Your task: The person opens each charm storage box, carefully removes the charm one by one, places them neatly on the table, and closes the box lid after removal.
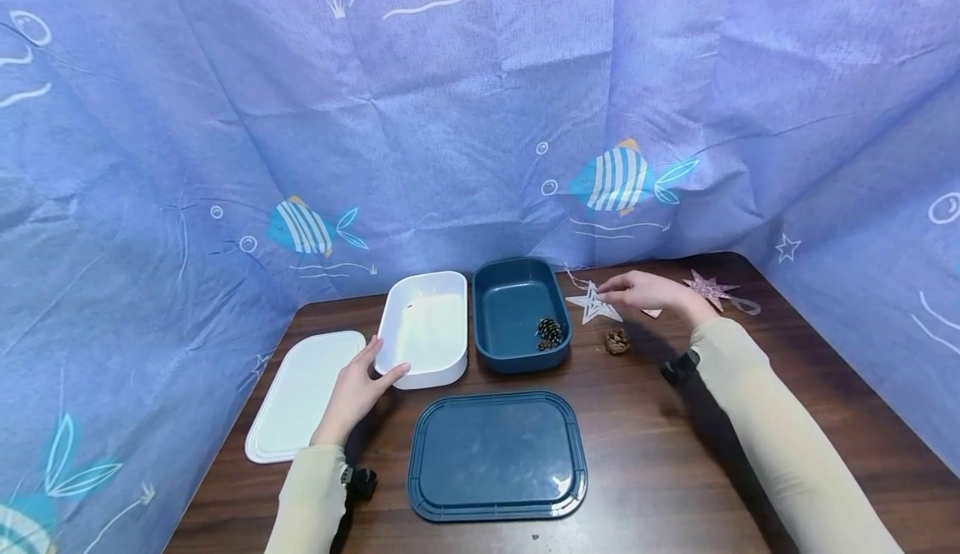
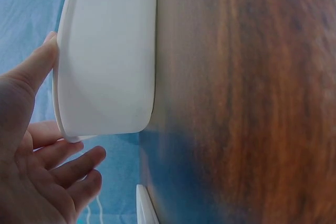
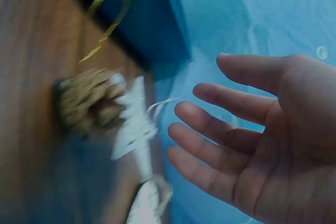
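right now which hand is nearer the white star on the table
Right: the right hand is close by the white star; the left hand is well to its left, touching the white box.

Three views of one table (image 1: 637, 471)

Head view: from high on the near side, looking forward and down, farthest off. Left wrist: turned sideways, close to the white box (image 2: 107, 56). Right wrist: sideways, close to pinecone (image 3: 86, 100) and star (image 3: 137, 129). Head shows all three.
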Demonstrator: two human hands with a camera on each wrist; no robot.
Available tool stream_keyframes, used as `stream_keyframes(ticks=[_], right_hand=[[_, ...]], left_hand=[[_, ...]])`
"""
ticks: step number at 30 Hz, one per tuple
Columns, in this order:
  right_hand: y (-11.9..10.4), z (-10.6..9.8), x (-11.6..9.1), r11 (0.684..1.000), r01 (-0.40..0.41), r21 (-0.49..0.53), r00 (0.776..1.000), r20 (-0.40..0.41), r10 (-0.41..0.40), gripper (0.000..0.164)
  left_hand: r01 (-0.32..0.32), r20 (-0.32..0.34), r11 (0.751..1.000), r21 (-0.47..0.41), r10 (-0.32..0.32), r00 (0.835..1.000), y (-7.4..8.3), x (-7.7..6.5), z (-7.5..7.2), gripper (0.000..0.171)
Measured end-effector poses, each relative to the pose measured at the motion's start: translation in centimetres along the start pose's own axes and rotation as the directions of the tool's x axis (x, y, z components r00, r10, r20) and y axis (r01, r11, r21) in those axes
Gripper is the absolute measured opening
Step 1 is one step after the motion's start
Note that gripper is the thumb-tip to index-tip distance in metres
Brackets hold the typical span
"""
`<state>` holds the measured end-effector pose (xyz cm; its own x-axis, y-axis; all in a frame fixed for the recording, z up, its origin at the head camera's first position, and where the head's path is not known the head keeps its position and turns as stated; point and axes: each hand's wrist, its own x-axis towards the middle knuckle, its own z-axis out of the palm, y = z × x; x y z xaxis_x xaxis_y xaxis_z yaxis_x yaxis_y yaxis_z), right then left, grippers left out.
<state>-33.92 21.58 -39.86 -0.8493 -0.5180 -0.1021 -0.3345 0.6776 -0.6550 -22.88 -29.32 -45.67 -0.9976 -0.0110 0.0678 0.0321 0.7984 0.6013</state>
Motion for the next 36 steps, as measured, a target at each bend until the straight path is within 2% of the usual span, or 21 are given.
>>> stream_keyframes(ticks=[3,10,14,19,25,36], right_hand=[[-1.3,-0.8,0.7,0.999,0.02,-0.029,1.0,-0.021,-0.021,0.046],[-4.4,-1.4,2.2,0.997,0.021,0.069,1.0,0.004,-0.021,0.047],[-5.9,-1.1,2.9,0.998,0.048,0.034,0.999,0.02,-0.048,0.047],[-7.5,-0.3,3.6,0.998,0.065,0.028,0.993,0.102,-0.067,0.044],[-8.5,0.9,4.6,0.995,0.099,-0.025,0.976,0.197,-0.093,0.044],[-8.7,3.8,6.0,0.99,0.124,-0.072,0.927,0.365,-0.089,0.05]], left_hand=[[0.003,-0.002,1.0,0.001,-0.003,1.0,0.0,0.0,-0.1,0.107],[-0.006,-0.013,1.0,0.008,0.006,1.0,0.2,0.0,-0.3,0.104],[-0.005,-0.009,1.0,0.007,0.005,1.0,0.3,0.0,-0.4,0.103],[-0.001,-0.009,1.0,0.01,0.002,1.0,0.5,0.0,-0.3,0.103],[0.0,-0.014,1.0,0.008,0.001,1.0,0.4,0.1,-0.1,0.103],[0.003,-0.028,1.0,0.008,-0.003,1.0,0.2,-0.1,0.1,0.104]])
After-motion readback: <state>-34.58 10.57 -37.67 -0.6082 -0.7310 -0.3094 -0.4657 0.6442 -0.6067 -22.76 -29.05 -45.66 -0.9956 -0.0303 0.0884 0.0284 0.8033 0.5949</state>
